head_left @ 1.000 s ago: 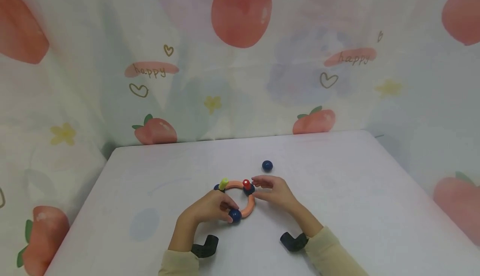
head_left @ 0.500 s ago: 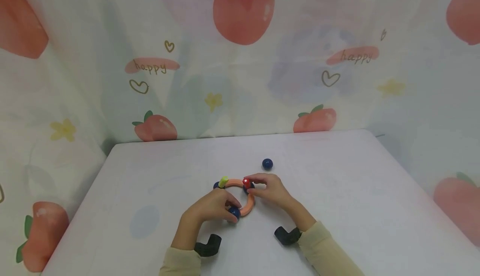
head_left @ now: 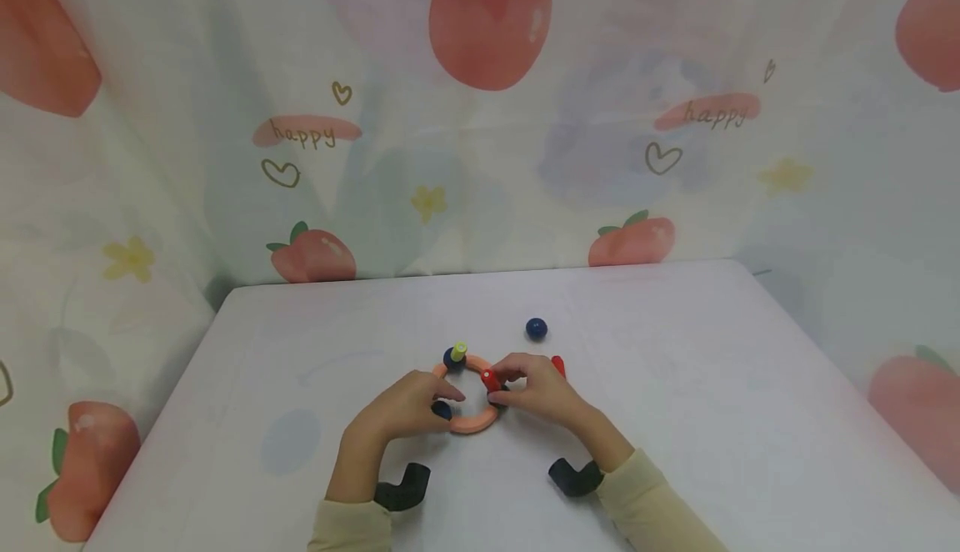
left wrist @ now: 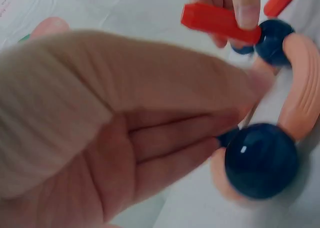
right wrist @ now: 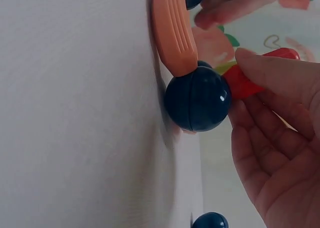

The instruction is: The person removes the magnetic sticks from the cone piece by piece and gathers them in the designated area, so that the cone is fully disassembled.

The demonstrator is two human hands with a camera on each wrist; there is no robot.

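Orange curved rods (head_left: 474, 424) and dark blue balls form a ring on the table. My right hand (head_left: 542, 387) pinches a red stick (head_left: 490, 380), which stands on the ring's right-hand ball (right wrist: 198, 98). At the far left of the ring, a lime-green stick (head_left: 460, 351) rises from another ball (head_left: 453, 360). My left hand (head_left: 405, 406) is over the near-left ball (left wrist: 261, 160), its fingers loosely extended and partly covering that ball in the head view. Beside the ball in the left wrist view, those fingers grip nothing.
Beyond the ring lies a loose dark blue ball (head_left: 536, 329). Another red stick (head_left: 558, 366) lies behind my right hand, partly covered by it. A fruit-patterned cloth (head_left: 480, 160) hangs along the table's far edge. Black mounts (head_left: 405, 488) sit at both wrists.
The ring has turned clockwise as seen from above. My right hand has come in and taken the red stick, while my left hand's fingers have loosened from the near ball.
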